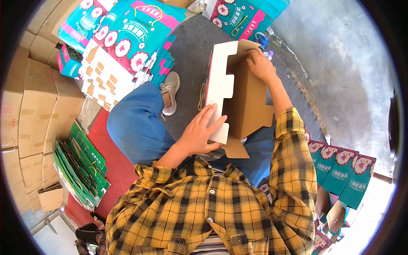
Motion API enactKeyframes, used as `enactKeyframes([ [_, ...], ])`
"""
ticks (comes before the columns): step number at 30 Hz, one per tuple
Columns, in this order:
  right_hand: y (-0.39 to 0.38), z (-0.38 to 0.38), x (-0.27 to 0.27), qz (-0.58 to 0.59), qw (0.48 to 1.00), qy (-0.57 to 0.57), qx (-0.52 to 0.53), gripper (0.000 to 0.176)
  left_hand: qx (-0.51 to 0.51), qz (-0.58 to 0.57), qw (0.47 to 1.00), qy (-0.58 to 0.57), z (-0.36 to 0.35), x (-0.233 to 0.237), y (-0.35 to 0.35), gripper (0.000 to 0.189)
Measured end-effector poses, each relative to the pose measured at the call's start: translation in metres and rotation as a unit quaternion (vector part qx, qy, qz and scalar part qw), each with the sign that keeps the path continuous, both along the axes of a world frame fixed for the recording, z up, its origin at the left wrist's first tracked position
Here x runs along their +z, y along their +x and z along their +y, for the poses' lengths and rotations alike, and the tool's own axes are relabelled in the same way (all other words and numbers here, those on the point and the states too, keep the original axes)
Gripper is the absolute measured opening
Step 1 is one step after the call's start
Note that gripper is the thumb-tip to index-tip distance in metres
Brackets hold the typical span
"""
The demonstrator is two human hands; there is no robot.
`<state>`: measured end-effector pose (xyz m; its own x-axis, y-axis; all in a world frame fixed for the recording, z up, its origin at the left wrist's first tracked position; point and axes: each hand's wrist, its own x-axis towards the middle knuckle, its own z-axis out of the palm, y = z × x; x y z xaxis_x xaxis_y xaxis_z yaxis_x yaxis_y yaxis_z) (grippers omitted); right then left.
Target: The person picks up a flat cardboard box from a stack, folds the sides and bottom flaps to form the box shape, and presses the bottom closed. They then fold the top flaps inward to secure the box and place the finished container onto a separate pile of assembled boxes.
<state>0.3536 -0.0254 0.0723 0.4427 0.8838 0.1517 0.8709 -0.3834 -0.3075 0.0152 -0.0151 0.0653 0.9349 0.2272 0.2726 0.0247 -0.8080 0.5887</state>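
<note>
Right hand [260,67] grips the carton's [247,104] far end, left hand [199,132] splayed on its flap [221,91]

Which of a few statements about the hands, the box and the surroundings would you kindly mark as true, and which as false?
1. The left hand touches the white side of the box. True.
2. The right hand is held well clear of the box. False: the right hand touches the box's far end.
3. Brown cartons are stacked along the left of the picture. True.
4. The box is sealed shut. False: it is open, and its brown inside shows.
5. The shirt is plain white. False: the shirt is yellow and black plaid.
</note>
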Motion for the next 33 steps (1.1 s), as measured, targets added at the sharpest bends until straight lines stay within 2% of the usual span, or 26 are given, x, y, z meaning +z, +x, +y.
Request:
enactKeyframes([
  [4, 0.016, 0.004, -0.01, 0.048, 0.997, 0.048, 0.032, 0.03, 0.0, 0.012, 1.0, -0.015, -0.001, 0.0, 0.0, 0.079],
  [6, 0.023, 0.006, -0.013, 0.158, 0.985, 0.071, 0.02, 0.032, -0.001, 0.015, 1.0, -0.02, -0.002, 0.002, -0.001, 0.078],
  [7, 0.026, 0.008, -0.014, 0.157, 0.985, 0.07, 0.019, 0.032, -0.003, 0.025, 0.999, -0.021, -0.002, 0.002, -0.001, 0.077],
  [9, 0.032, 0.009, -0.016, 0.246, 0.964, 0.097, 0.013, 0.036, -0.011, 0.034, 0.999, -0.023, -0.002, 0.005, -0.001, 0.077],
  [15, 0.038, 0.011, -0.022, 0.235, 0.967, 0.098, -0.003, 0.033, -0.011, 0.049, 0.999, -0.011, -0.001, 0.01, 0.006, 0.073],
  [17, 0.038, 0.011, -0.024, 0.247, 0.964, 0.098, -0.006, 0.032, -0.024, 0.074, 0.997, 0.028, -0.002, 0.005, 0.008, 0.071],
  [22, 0.036, 0.007, -0.028, 0.247, 0.963, 0.112, -0.007, 0.029, -0.044, 0.075, 0.996, 0.003, -0.008, -0.002, 0.001, 0.068],
  [24, 0.038, 0.009, -0.031, 0.252, 0.959, 0.127, -0.004, 0.027, -0.06, 0.015, 0.997, -0.052, -0.012, -0.006, -0.006, 0.054],
  [25, 0.038, 0.01, -0.033, 0.255, 0.959, 0.124, 0.006, 0.027, -0.05, 0.016, 0.997, -0.052, -0.016, -0.009, -0.008, 0.054],
  [27, 0.04, 0.011, -0.033, 0.261, 0.957, 0.124, -0.006, 0.026, 0.018, 0.009, 0.999, -0.034, -0.03, -0.017, 0.0, 0.034],
  [28, 0.039, 0.011, -0.031, 0.243, 0.963, 0.12, -0.006, 0.025, 0.061, -0.031, 0.997, -0.041, -0.037, -0.022, 0.005, 0.02],
  [32, 0.059, 0.0, -0.041, 0.231, 0.966, 0.114, -0.035, 0.023, 0.09, -0.011, 0.995, -0.03, -0.038, -0.026, 0.007, 0.017],
  [33, 0.076, -0.008, -0.055, 0.27, 0.953, 0.11, -0.077, 0.025, 0.096, 0.003, 0.995, -0.032, -0.031, -0.02, 0.005, 0.018],
])
